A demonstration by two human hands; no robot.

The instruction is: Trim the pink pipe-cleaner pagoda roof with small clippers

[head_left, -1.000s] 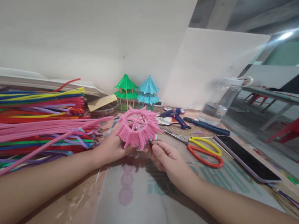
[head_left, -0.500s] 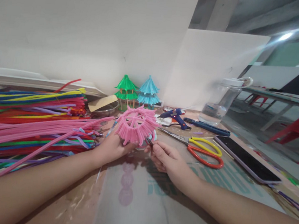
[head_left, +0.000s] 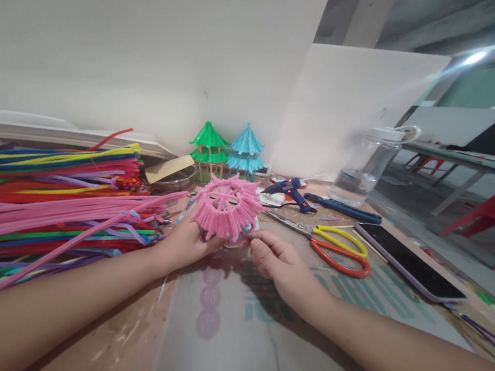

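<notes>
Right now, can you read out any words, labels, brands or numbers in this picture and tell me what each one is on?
No text here can be read.
Teal printed letters on the table mat, between the right hand and the phone: too blurred and partly hidden by the forearm.
Pink round marks on the mat below the pink pipe-cleaner piece held by the left hand: not readable as characters.
Scissors, glue gun and bottle: no label shows.

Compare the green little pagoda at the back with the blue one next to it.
The green pagoda stands to the left, the blue pagoda to the right, their roofs about touching. The green one's post frame shows under its roof; the blue one's base is hidden behind the pink fringed roof piece held in the left hand. The blue peak reaches slightly higher. Both have two fringed roof tiers and stand upright by the wall.
</notes>
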